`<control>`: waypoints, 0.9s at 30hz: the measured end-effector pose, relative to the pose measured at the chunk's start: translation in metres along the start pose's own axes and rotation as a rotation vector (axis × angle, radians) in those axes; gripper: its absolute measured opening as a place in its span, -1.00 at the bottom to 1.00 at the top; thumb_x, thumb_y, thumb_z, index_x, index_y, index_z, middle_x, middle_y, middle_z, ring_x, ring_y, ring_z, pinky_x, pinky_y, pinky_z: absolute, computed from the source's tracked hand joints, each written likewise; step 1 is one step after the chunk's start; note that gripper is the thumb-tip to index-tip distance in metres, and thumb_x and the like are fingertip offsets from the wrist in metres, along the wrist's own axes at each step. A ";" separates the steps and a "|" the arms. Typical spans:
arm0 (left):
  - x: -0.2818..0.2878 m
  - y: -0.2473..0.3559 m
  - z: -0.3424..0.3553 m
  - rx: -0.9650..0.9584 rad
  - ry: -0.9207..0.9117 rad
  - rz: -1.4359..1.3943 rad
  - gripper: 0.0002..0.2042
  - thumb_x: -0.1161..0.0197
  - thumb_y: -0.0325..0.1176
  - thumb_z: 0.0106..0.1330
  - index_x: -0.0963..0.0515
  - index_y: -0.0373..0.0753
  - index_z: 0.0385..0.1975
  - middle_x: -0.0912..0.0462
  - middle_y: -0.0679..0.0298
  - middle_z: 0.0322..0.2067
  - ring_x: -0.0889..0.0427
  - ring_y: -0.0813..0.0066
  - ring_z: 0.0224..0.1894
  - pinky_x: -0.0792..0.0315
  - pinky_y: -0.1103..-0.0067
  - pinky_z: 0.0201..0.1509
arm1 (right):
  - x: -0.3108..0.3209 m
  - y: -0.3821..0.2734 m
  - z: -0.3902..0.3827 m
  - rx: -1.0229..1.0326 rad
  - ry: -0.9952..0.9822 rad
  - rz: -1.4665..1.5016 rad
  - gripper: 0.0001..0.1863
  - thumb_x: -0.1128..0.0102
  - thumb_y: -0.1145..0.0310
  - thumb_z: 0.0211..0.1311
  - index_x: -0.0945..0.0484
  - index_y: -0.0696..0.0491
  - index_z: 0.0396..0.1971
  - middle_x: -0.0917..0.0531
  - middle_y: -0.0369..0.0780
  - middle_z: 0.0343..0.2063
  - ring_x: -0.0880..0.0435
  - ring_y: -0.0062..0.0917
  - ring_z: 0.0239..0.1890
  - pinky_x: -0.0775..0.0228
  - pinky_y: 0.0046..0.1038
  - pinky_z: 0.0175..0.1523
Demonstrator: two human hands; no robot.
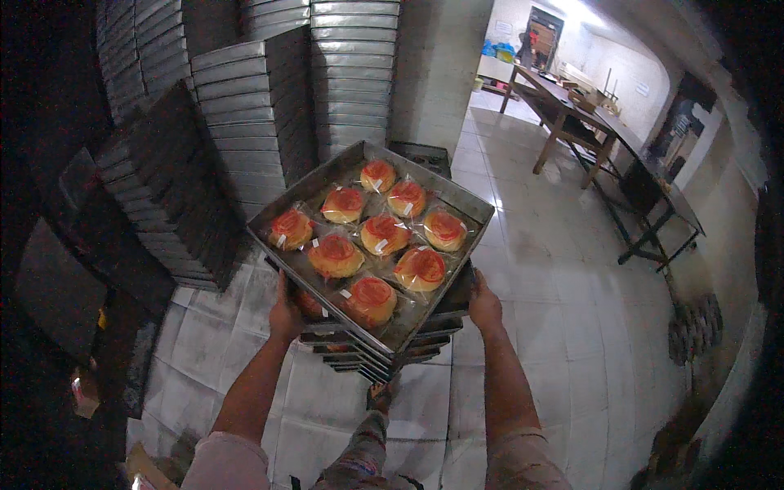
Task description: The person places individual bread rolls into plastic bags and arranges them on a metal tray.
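A square metal tray (418, 313) tops a stack of similar trays (433, 341), set at staggered angles beneath it. Several round buns (385, 234) with red-orange tops lie on the top tray, each in clear plastic wrap with a small white tab. On the stack's left side, my left hand (285, 315) grips a tray edge below the top one. My right hand (485, 305) has hold of the opposite side, its fingers partly hidden behind the edge. More buns (309, 305) show in the tray just below. Which tray each hand grips, I cannot tell.
Tall stacks of metal trays (237, 106) stand ahead and to the left, one leaning stack (167, 188) nearer. A wall column (437, 77) rises behind my trays. Long wooden tables (563, 98) line the right side beyond the tiled floor (555, 327). A person (527, 49) is far off.
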State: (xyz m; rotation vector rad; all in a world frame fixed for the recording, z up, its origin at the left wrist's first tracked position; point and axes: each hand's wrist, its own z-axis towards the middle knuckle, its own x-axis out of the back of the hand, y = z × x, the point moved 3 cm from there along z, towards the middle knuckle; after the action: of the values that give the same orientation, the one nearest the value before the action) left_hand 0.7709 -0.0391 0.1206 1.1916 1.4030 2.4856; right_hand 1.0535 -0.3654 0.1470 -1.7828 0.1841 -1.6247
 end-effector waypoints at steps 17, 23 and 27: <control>-0.071 -0.012 0.029 0.390 0.021 -0.193 -0.57 0.18 -0.26 0.36 -0.03 -0.22 0.20 -0.51 -0.10 -0.16 -0.53 -0.12 -0.16 -0.42 0.25 -0.14 | -0.027 -0.006 0.142 0.248 -0.237 0.279 -0.44 0.25 0.30 0.30 0.03 0.03 0.29 -0.29 0.02 0.16 -0.32 -0.15 0.17 -0.17 -0.29 0.21; -0.062 -0.008 0.034 0.429 -0.020 -0.078 -0.63 0.16 -0.31 0.35 -0.11 -0.24 0.13 -0.52 -0.06 -0.17 -0.56 -0.08 -0.20 -0.46 0.29 -0.18 | -0.025 -0.029 0.150 0.202 -0.296 0.454 -0.39 0.20 0.18 0.32 0.05 0.11 0.29 -0.20 -0.04 0.22 -0.24 -0.26 0.23 -0.10 -0.34 0.25; -0.059 -0.013 0.020 0.627 -0.070 -0.274 -0.62 0.16 -0.29 0.36 -0.10 -0.23 0.14 -0.53 -0.04 -0.18 -0.57 -0.06 -0.20 -0.46 0.30 -0.15 | -0.030 -0.031 0.149 -0.054 -0.449 0.943 -0.23 0.00 0.06 0.23 0.07 0.14 0.29 -0.17 -0.10 0.23 -0.21 -0.31 0.24 -0.09 -0.32 0.27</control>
State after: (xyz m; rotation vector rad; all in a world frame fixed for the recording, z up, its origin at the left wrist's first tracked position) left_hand 0.8213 -0.0404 0.0818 1.0401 2.2366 1.8538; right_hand 1.1736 -0.2664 0.1460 -1.6527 0.7283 -0.5494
